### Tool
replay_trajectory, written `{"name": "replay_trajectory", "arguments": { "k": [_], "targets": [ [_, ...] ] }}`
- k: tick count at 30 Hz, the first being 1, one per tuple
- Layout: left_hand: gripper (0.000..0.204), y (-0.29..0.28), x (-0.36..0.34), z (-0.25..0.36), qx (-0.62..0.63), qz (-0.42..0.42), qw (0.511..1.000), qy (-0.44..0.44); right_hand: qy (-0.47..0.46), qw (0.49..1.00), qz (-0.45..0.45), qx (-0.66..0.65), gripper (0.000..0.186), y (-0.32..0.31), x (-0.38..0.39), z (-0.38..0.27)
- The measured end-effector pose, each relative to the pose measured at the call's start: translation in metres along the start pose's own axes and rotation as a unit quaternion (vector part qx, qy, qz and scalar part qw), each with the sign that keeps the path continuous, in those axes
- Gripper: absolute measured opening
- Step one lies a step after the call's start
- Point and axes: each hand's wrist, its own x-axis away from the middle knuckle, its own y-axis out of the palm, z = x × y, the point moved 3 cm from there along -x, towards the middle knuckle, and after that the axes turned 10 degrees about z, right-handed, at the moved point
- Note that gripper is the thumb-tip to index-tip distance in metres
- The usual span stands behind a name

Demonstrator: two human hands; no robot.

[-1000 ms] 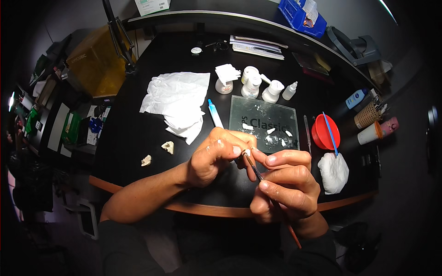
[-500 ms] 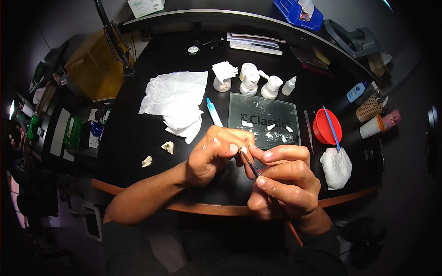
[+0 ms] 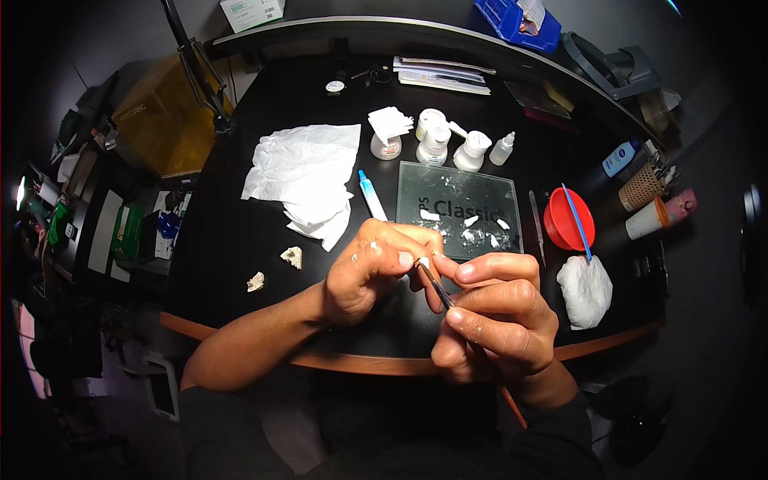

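Observation:
Above the near part of the black table, my left hand [image 3: 370, 268] is closed in a pinch around a tiny white piece [image 3: 424, 261], whose kind is too small to tell. My right hand [image 3: 512, 316] grips a thin paintbrush [image 3: 433, 282], its dark tip touching the white piece and its reddish handle slanting down toward me. White smears mark my fingers. Just beyond my hands lies a glass slab [image 3: 456, 180] with several white lumps [image 3: 470, 224] and powder on it. A blue-and-white pen-like tube [image 3: 370, 194] rests left of the slab.
Several white jars [image 3: 433, 148] and a dropper bottle [image 3: 502, 150] stand behind the slab. At right are a red bowl [image 3: 562, 224] with a blue stick, and a white wad [image 3: 583, 294]. Crumpled white tissue [image 3: 300, 164] and two beige cast pieces [image 3: 293, 257] lie left.
Almost nothing differs. The brush tip and my fingers have shifted very slightly, with the grips unchanged.

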Motion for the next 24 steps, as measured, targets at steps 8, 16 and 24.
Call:
{"name": "replay_trajectory", "arguments": {
  "k": [8, 16, 24],
  "targets": [
    [0.052, 0.0001, 0.0009, -0.002, 0.013, 0.002, 1.0, 0.005, 0.0, 1.0, 0.001, 0.001, 0.023, 0.0001, -0.001, -0.0004],
    [0.052, 0.0017, -0.0002, -0.0002, 0.005, 0.003, 1.0, 0.006, 0.004, 1.0, -0.004, -0.002, 0.023, -0.0011, -0.0002, -0.0003],
    [0.055, 0.0032, -0.0009, 0.0021, -0.015, 0.006, 1.0, 0.024, 0.008, 1.0, -0.008, -0.007, 0.026, -0.0009, -0.0018, -0.0021]
  ]
}}
